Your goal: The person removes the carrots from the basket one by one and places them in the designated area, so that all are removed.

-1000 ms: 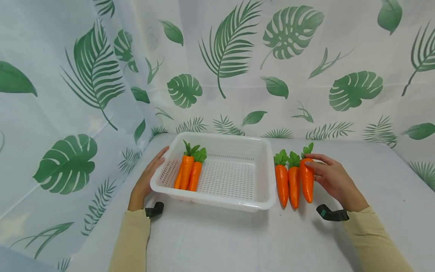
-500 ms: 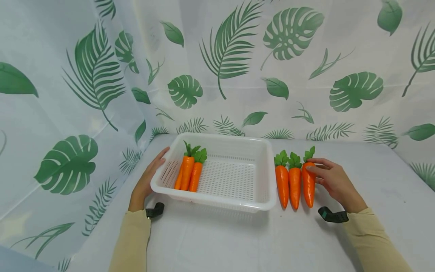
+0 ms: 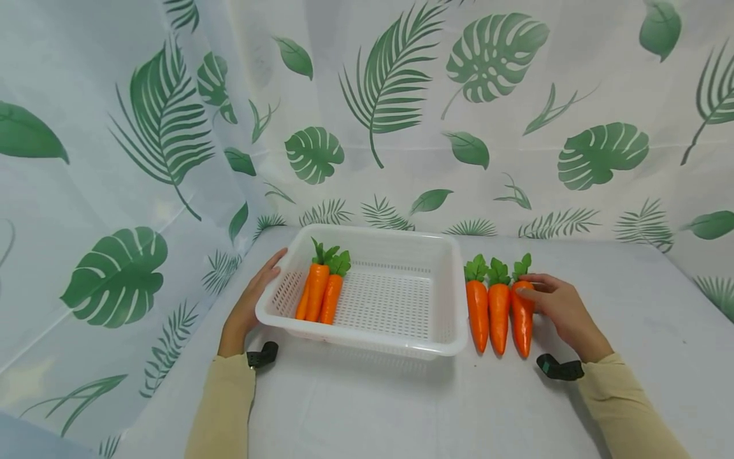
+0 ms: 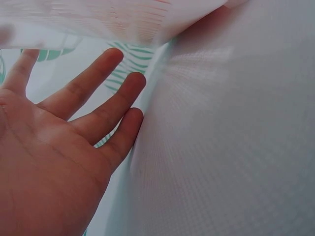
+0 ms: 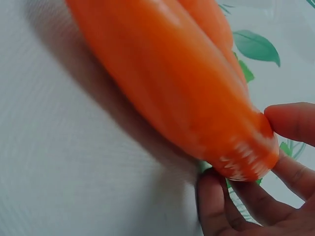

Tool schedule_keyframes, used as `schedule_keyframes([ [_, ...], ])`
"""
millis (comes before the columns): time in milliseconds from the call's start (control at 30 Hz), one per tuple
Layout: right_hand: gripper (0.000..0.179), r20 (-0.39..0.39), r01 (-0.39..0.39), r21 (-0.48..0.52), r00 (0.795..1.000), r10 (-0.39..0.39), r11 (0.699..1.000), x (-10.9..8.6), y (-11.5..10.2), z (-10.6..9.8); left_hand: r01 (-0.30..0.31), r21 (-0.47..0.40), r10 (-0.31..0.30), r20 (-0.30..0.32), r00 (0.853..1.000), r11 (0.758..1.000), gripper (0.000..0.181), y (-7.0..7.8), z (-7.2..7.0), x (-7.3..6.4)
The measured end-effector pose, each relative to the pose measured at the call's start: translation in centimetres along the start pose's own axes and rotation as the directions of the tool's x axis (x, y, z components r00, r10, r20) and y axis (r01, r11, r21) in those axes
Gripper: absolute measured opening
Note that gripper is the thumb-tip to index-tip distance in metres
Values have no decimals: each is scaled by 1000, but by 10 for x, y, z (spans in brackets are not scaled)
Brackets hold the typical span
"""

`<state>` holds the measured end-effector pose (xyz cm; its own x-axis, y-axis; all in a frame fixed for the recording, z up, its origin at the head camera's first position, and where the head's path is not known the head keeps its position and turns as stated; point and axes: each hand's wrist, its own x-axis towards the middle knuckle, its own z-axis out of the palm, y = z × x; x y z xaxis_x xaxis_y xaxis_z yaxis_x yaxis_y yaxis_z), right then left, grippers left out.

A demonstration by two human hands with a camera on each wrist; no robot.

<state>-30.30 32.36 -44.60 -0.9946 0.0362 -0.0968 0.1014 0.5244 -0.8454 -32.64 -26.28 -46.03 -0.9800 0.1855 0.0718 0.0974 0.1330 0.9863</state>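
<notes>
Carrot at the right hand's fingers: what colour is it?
This carrot is orange, with green leaves on top; the head view shows it best.

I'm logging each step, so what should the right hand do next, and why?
Probably the right hand should ease its fingers open: the carrot it pinches lines up beside two other carrots, tips nearly level, outside the white basket.

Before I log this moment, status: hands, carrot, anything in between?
Right hand pinches rightmost carrot. Left hand beside white basket. Two carrots between.
</notes>
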Motion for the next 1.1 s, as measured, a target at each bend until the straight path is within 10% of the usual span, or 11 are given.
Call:
schedule_keyframes([
  [1100,71,-34,-6,-7,999,6,1000,0,4,6,-30,-16,31,17,999,999,60,-3,-1,1],
])
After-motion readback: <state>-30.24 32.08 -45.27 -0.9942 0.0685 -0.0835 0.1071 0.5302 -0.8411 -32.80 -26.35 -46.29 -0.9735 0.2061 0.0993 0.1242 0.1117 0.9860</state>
